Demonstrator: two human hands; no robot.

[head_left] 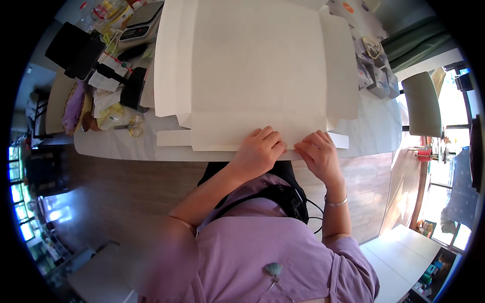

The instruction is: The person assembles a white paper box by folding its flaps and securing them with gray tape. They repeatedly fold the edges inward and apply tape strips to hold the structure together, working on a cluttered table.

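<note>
White flat cardboard box blank (252, 70) lies spread on the marble table (369, 131); left hand (258, 151) and right hand (318, 151), fingers curled, press its near flap, apparently creasing it. Next likely needs firm, even pressure along the fold.

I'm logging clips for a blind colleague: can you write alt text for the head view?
Both hands, left hand and right hand, press on the near edge of a large flat unfolded white cardboard box blank lying on a pale table. Scissors and clutter sit at the table's left.
</note>
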